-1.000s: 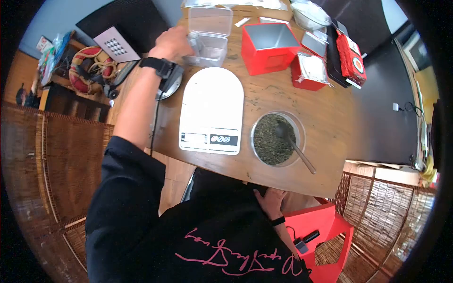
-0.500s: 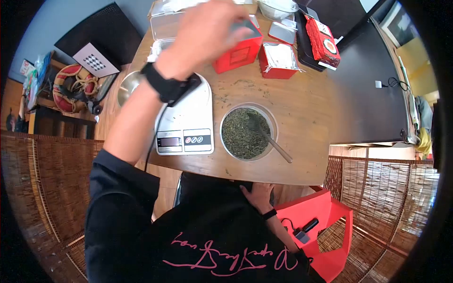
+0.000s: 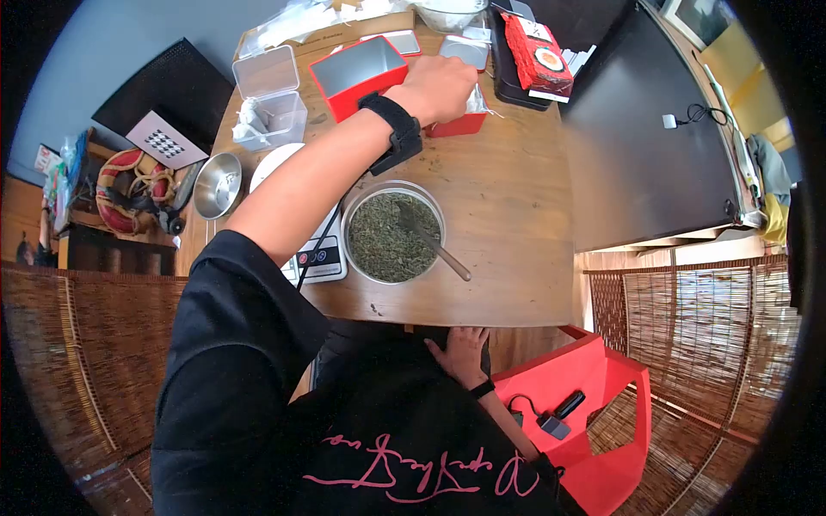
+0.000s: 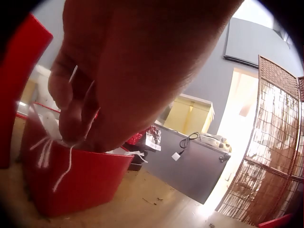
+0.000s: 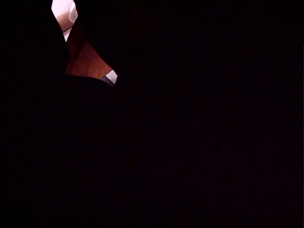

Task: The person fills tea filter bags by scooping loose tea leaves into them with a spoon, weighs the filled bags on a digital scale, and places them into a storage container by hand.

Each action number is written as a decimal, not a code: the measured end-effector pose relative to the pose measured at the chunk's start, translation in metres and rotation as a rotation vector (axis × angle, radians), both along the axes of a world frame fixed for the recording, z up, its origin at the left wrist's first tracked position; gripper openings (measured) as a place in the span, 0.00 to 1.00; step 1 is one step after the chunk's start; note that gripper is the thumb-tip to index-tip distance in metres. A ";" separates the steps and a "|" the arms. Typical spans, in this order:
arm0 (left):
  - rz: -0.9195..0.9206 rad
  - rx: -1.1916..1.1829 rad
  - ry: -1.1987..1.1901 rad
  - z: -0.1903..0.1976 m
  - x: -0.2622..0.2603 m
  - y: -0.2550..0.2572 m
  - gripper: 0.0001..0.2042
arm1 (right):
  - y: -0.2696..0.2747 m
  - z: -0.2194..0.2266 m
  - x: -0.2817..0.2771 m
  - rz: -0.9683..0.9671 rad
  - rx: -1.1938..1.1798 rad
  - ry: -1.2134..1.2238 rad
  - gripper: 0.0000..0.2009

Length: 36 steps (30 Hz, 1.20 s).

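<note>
My left hand (image 3: 440,90) reaches over a small red box (image 3: 456,127) at the back of the table. In the left wrist view its fingers point down into the box (image 4: 80,180), among white drawstring bags with loose strings (image 4: 45,152). The fingertips are hidden there, so I cannot tell whether they grip a bag. My right hand (image 3: 463,354) rests on the lap below the table edge, fingers extended; the right wrist view is nearly all dark. A clear bowl of dried green leaves (image 3: 379,228) holds a spoon (image 3: 452,261), beside a white kitchen scale (image 3: 323,268) partly covered by the left arm.
A larger open red tin (image 3: 344,96) stands left of the small box. At the back left, a clear plastic container (image 3: 288,120) with its lid up holds a white bag (image 3: 251,119). A metal bowl (image 3: 218,185) sits by the left edge. A red packet (image 3: 542,56) lies back right.
My left hand has moved from the clear container at the back left, across the larger red tin, to the small red box. The head view has shifted. My right hand stays on the lap.
</note>
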<state>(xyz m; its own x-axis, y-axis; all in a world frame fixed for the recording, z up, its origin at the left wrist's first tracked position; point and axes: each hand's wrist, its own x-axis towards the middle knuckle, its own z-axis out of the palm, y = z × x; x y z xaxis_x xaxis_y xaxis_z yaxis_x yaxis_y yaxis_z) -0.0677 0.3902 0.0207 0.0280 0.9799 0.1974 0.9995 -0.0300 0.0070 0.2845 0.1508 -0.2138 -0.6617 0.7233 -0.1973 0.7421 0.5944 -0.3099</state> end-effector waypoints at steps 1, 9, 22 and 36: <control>0.005 0.036 0.001 0.000 0.001 0.000 0.07 | 0.000 -0.001 0.001 0.001 0.025 0.017 0.46; 0.020 0.069 -0.209 0.015 -0.004 -0.007 0.06 | 0.005 -0.007 0.005 0.001 -0.050 0.027 0.44; 0.071 0.186 -0.567 0.061 -0.016 -0.058 0.10 | 0.018 -0.020 0.010 0.124 -0.123 -0.053 0.49; 0.226 0.156 -1.410 0.069 -0.006 -0.193 0.09 | 0.031 0.040 -0.004 0.080 -0.148 0.338 0.36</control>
<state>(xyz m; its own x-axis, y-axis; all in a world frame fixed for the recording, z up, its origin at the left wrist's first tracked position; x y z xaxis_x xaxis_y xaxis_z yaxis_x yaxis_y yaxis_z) -0.0741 0.1974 0.0900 -0.4284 0.9030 0.0327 0.1445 0.0328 0.9890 0.2807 0.1816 -0.1738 -0.7605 0.6469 -0.0565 0.5363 0.5766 -0.6163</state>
